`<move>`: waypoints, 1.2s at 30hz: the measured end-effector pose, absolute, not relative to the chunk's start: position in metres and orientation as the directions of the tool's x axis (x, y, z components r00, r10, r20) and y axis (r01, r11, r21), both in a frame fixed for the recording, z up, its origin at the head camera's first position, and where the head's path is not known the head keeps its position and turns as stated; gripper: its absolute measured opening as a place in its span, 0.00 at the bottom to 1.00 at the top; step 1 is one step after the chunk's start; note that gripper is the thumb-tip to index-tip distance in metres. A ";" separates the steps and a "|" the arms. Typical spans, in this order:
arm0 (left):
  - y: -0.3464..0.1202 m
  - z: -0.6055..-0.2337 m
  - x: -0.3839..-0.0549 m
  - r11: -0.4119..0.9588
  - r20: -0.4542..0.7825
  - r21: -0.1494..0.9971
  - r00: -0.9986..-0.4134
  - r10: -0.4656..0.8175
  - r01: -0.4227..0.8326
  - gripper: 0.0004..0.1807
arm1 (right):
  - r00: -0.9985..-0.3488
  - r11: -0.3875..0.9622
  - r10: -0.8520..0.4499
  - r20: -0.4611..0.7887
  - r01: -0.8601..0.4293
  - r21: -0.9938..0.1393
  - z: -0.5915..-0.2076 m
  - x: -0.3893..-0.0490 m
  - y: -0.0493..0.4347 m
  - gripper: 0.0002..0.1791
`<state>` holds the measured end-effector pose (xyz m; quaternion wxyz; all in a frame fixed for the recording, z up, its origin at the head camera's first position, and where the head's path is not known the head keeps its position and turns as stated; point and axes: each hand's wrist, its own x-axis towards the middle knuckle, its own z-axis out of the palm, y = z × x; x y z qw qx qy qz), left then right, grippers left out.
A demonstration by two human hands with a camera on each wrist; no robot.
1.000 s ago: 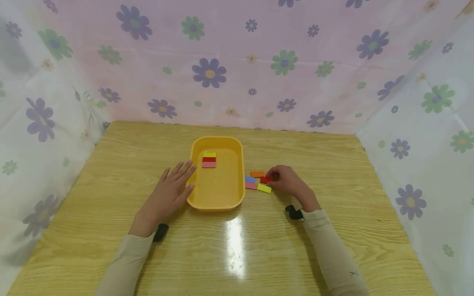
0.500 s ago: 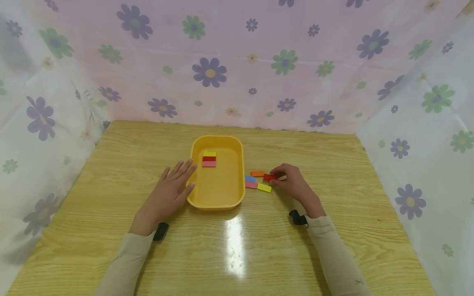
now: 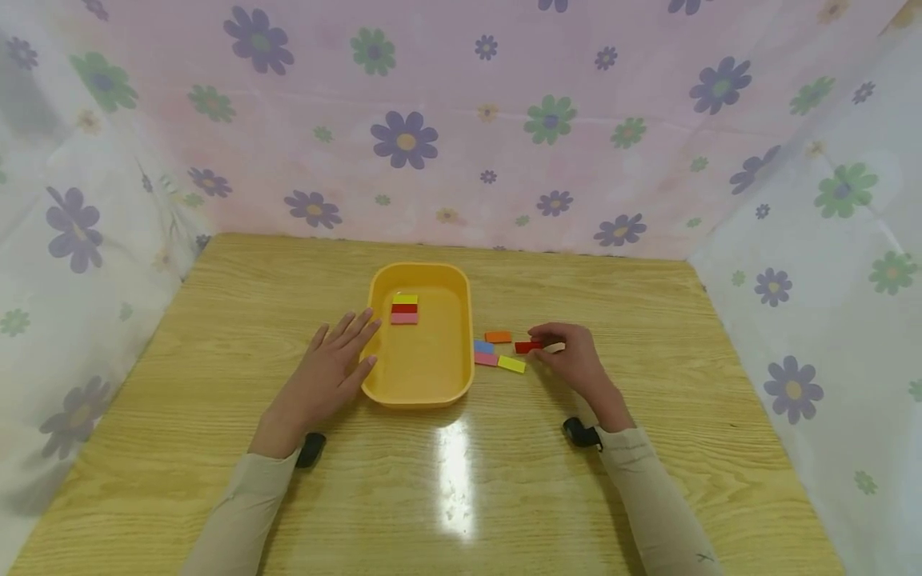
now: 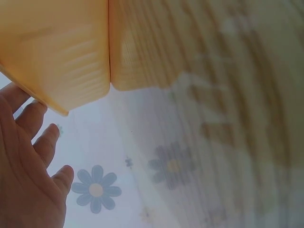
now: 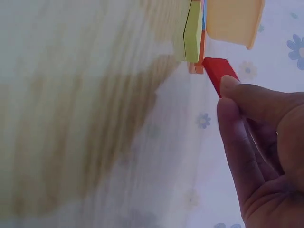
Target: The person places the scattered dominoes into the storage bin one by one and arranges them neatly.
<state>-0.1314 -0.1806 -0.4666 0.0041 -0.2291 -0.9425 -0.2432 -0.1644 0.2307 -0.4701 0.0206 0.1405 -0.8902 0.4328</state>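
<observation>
My right hand (image 3: pixel 576 360) pinches a red block (image 5: pixel 219 70) between thumb and finger, and the right wrist view shows it raised off the table. My left hand (image 3: pixel 324 380) lies with fingers spread against the left rim of a yellow plastic tray (image 3: pixel 425 376). Inside the tray, a yellow block (image 3: pixel 406 299), a red block and a pink block (image 3: pixel 404 318) lie in a neat row near the far left corner. Beside its right wall are an orange block (image 3: pixel 498 338), a blue block (image 3: pixel 483 346), a second pink block (image 3: pixel 486 360) and another yellow block (image 3: pixel 512 365).
Everything stands on a wood-grain table (image 3: pixel 612 288) with a light glare in front of the tray. Flower-print sheets (image 3: pixel 461 144) hang behind and at both sides. A black wrist camera (image 3: pixel 579 432) sits under the right wrist, and another (image 3: pixel 311 450) under the left.
My right hand has drawn the red block up and slightly right, away from the orange and yellow blocks. The left hand and the tray stay in place.
</observation>
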 end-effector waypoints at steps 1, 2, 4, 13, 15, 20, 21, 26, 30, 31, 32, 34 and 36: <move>-0.181 -0.467 -0.131 0.778 0.116 0.456 -0.896 0.429 0.432 0.33 | -0.962 0.575 -0.220 0.161 -0.261 -0.775 -0.471 -0.164 0.231 0.17; -0.181 -0.466 -0.131 0.779 0.113 0.457 -0.897 0.428 0.429 0.33 | -0.966 0.562 -0.204 0.158 -0.247 -0.789 -0.473 -0.164 0.231 0.17; -0.182 -0.466 -0.131 0.781 0.110 0.458 -0.899 0.425 0.425 0.33 | -0.974 0.534 -0.173 0.145 -0.216 -0.817 -0.474 -0.164 0.230 0.17; -0.181 -0.462 -0.130 0.784 0.101 0.456 -0.900 0.424 0.421 0.33 | -0.990 0.353 -0.124 0.066 -0.106 -0.930 -0.483 -0.161 0.230 0.16; -0.181 -0.462 -0.130 0.784 0.100 0.456 -0.899 0.426 0.422 0.33 | -0.993 0.318 -0.110 0.043 -0.076 -0.945 -0.484 -0.160 0.229 0.17; -0.181 -0.462 -0.130 0.783 0.102 0.456 -0.899 0.426 0.423 0.33 | -0.998 0.257 -0.057 -0.030 0.014 -0.966 -0.485 -0.155 0.225 0.18; -0.181 -0.462 -0.130 0.783 0.102 0.456 -0.899 0.426 0.423 0.33 | -0.998 0.246 -0.047 -0.040 0.027 -0.969 -0.485 -0.154 0.224 0.19; -0.180 -0.463 -0.130 0.783 0.110 0.450 -0.897 0.429 0.429 0.33 | -0.997 0.172 -0.012 -0.079 0.076 -0.982 -0.486 -0.149 0.223 0.21; -0.180 -0.463 -0.129 0.781 0.112 0.453 -0.897 0.429 0.430 0.33 | -0.994 0.098 -0.014 -0.106 0.104 -0.990 -0.480 -0.143 0.218 0.22; -0.180 -0.463 -0.129 0.781 0.112 0.453 -0.897 0.428 0.430 0.33 | -0.994 0.082 -0.017 -0.108 0.107 -0.991 -0.478 -0.141 0.217 0.23; -0.180 -0.462 -0.129 0.781 0.112 0.454 -0.897 0.428 0.429 0.33 | -0.994 0.068 -0.021 -0.108 0.107 -0.992 -0.475 -0.139 0.215 0.23; -0.180 -0.462 -0.129 0.780 0.112 0.455 -0.897 0.428 0.429 0.33 | -0.994 0.036 -0.029 -0.108 0.106 -0.994 -0.471 -0.136 0.213 0.24; -0.179 -0.462 -0.130 0.781 0.114 0.452 -0.896 0.428 0.431 0.33 | -0.994 0.013 -0.033 -0.108 0.108 -0.994 -0.468 -0.133 0.211 0.25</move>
